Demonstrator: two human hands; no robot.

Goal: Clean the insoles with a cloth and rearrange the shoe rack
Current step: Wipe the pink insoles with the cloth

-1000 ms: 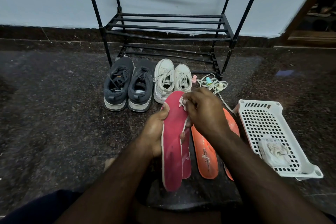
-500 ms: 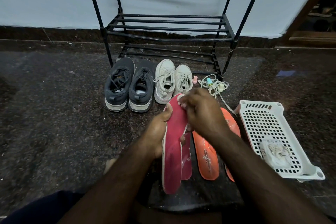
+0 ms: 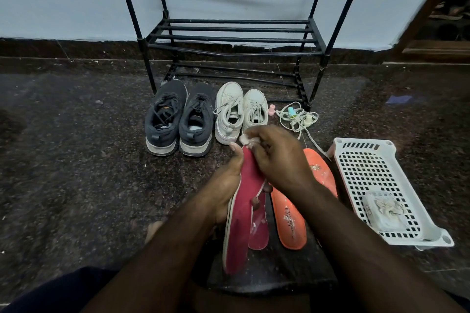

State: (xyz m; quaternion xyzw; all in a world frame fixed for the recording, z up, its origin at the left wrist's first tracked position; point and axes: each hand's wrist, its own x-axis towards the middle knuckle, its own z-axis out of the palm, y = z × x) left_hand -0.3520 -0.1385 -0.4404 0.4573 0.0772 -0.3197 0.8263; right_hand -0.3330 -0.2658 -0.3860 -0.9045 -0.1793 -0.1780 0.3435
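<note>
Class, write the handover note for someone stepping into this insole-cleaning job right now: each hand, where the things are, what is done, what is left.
Left hand grips the long pink foam insole, held up off the floor.
Right hand pinches a small white cloth against that insole's top end.
A second pink insole and two orange insoles lie on the dark stone floor. The orange ones look speckled, apparently not yet wiped.
Dark grey sneakers and white sneakers stand on the floor before the black metal rack, whose visible shelves hold nothing.
Left: finish wiping, refit insoles, shelve shoes.
</note>
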